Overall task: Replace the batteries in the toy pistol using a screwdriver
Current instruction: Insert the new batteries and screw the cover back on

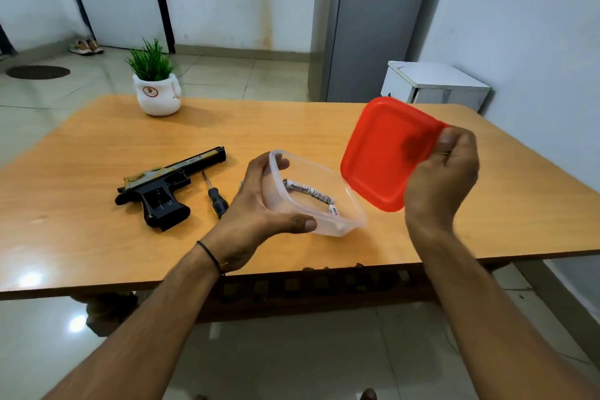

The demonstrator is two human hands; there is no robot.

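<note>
A black and gold toy pistol [165, 188] lies on its side on the wooden table [97, 146], left of centre. Just right of it lies a screwdriver [216, 196] with a black and yellow handle. My left hand [259, 204] grips a clear plastic container [344, 204] by its left wall, thumb on the near rim. White batteries [308, 193] lie inside it. My right hand [444, 178] pinches the red lid [380, 156] by its right edge and holds it tilted above the container's right side, off the box.
A small green plant in a white pot [157, 91] stands at the table's far left. A white cabinet [435, 84] and a grey door are beyond the table on the right. The table's front edge runs close below my hands.
</note>
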